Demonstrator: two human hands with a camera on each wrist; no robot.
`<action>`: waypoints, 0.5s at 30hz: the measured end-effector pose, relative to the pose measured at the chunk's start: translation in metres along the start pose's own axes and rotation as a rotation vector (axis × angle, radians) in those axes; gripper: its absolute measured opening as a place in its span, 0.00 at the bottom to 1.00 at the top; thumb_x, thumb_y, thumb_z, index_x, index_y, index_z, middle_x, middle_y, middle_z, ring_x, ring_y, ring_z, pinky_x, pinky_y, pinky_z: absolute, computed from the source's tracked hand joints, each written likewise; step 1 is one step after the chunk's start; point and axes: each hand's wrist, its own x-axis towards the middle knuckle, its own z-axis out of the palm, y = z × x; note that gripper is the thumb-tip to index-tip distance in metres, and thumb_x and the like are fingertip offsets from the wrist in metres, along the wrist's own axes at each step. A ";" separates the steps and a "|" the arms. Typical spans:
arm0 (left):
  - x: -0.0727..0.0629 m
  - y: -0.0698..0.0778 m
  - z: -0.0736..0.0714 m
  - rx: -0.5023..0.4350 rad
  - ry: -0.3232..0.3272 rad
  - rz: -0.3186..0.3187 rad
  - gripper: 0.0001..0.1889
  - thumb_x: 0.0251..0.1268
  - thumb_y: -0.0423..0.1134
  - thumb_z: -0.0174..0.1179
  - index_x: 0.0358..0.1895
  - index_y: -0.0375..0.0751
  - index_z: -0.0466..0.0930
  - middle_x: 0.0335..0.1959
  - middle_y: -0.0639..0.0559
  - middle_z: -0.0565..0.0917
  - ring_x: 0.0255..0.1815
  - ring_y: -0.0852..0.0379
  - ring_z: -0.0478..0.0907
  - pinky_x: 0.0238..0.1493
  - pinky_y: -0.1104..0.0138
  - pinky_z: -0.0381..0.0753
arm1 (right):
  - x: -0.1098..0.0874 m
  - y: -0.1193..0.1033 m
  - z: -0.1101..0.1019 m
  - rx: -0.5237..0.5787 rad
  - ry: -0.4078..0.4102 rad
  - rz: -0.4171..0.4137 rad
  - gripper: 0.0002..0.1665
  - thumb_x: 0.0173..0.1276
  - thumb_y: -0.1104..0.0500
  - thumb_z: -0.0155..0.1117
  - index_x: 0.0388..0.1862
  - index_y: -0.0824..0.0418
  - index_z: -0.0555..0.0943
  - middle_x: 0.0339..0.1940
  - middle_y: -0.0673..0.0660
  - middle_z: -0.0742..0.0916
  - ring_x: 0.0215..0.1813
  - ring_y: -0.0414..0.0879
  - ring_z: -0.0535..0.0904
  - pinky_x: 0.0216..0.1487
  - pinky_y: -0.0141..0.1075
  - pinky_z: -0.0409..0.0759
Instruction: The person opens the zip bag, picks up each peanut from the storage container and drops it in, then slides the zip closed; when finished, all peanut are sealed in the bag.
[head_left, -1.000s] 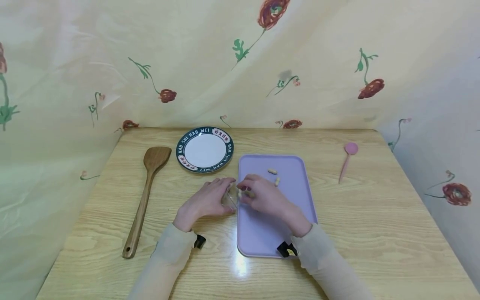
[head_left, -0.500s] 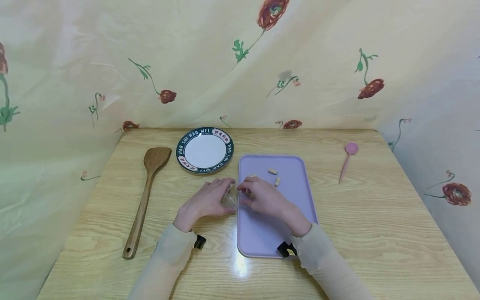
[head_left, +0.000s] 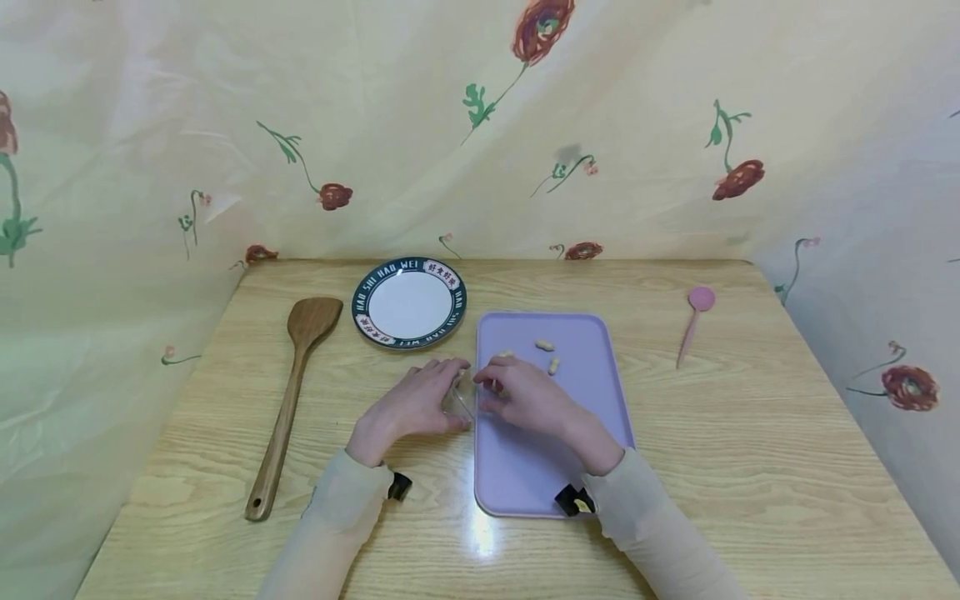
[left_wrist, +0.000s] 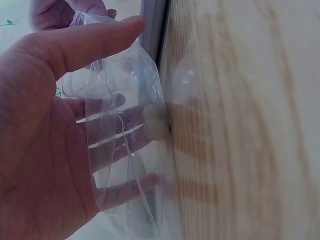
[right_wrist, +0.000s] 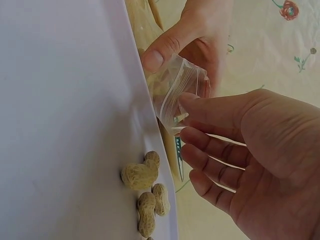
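Note:
My left hand [head_left: 411, 404] curls round a clear zip bag [head_left: 459, 396] standing at the left edge of a lilac tray [head_left: 525, 479]. In the left wrist view, my fingers show through the film of the bag [left_wrist: 125, 150], thumb across its near side. A pale, blurred lump, likely a peanut [left_wrist: 156, 122], lies inside. My right hand [right_wrist: 270, 150] is at the bag's mouth; its thumb and forefinger appear to pinch the zip edge, the other fingers loosely bent. Several peanuts [right_wrist: 140, 175] lie on the tray beside that hand; others, such as this peanut [head_left: 554, 366], lie farther back.
A wooden spatula [head_left: 288, 400] lies to the left. Behind my left hand stands a white plate [head_left: 408, 304] with a dark lettered rim. A pink spoon [head_left: 696, 321] rests on the right side of the wooden table [head_left: 750, 467]. Flowered cloth [head_left: 420, 125] hangs behind.
A peanut by the right fingers a second ago no longer shows there in the head view, while one shows behind that hand. Both hands stay almost in place; the view tilts slightly.

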 end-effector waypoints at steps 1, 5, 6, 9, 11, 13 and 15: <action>0.000 0.000 0.000 0.001 -0.001 -0.001 0.43 0.55 0.52 0.72 0.73 0.44 0.62 0.64 0.48 0.76 0.65 0.49 0.70 0.67 0.47 0.65 | 0.000 0.000 0.000 0.003 -0.001 0.001 0.19 0.62 0.63 0.73 0.53 0.64 0.84 0.41 0.52 0.84 0.43 0.46 0.80 0.46 0.37 0.79; 0.000 0.000 0.001 -0.005 -0.002 -0.003 0.43 0.55 0.52 0.72 0.73 0.44 0.62 0.63 0.48 0.76 0.65 0.49 0.70 0.67 0.47 0.64 | -0.001 0.000 -0.002 0.018 0.005 0.003 0.19 0.62 0.63 0.73 0.52 0.65 0.84 0.41 0.52 0.84 0.42 0.45 0.80 0.45 0.36 0.79; 0.000 0.000 0.001 -0.007 -0.001 -0.004 0.44 0.55 0.52 0.72 0.73 0.44 0.62 0.63 0.48 0.76 0.65 0.49 0.70 0.67 0.47 0.64 | -0.001 0.001 -0.002 0.024 0.007 0.003 0.19 0.62 0.64 0.73 0.52 0.65 0.84 0.41 0.53 0.84 0.42 0.45 0.80 0.44 0.36 0.79; 0.000 0.001 0.000 -0.008 0.000 -0.007 0.44 0.55 0.52 0.72 0.73 0.44 0.62 0.62 0.48 0.77 0.64 0.49 0.70 0.67 0.48 0.64 | -0.002 0.003 -0.004 0.055 0.010 0.013 0.19 0.63 0.64 0.72 0.53 0.65 0.84 0.41 0.53 0.84 0.42 0.45 0.80 0.42 0.35 0.80; 0.000 0.001 0.000 -0.011 0.001 -0.011 0.44 0.55 0.52 0.72 0.73 0.43 0.62 0.62 0.48 0.77 0.64 0.50 0.70 0.68 0.48 0.64 | -0.003 0.006 -0.006 0.074 0.012 0.019 0.19 0.63 0.64 0.72 0.53 0.65 0.83 0.41 0.53 0.84 0.42 0.44 0.80 0.41 0.34 0.80; -0.001 0.002 -0.001 -0.016 0.003 -0.015 0.44 0.55 0.52 0.72 0.73 0.43 0.62 0.61 0.48 0.77 0.63 0.50 0.71 0.67 0.48 0.64 | -0.003 0.010 -0.009 0.088 0.020 0.029 0.19 0.64 0.63 0.72 0.53 0.64 0.83 0.41 0.53 0.85 0.42 0.44 0.79 0.42 0.35 0.80; -0.001 0.002 -0.001 -0.019 0.004 -0.017 0.43 0.55 0.52 0.72 0.73 0.43 0.63 0.60 0.49 0.78 0.63 0.50 0.71 0.67 0.48 0.64 | -0.004 0.016 -0.013 0.099 0.037 0.042 0.18 0.64 0.62 0.72 0.53 0.64 0.84 0.41 0.53 0.85 0.41 0.44 0.79 0.42 0.36 0.80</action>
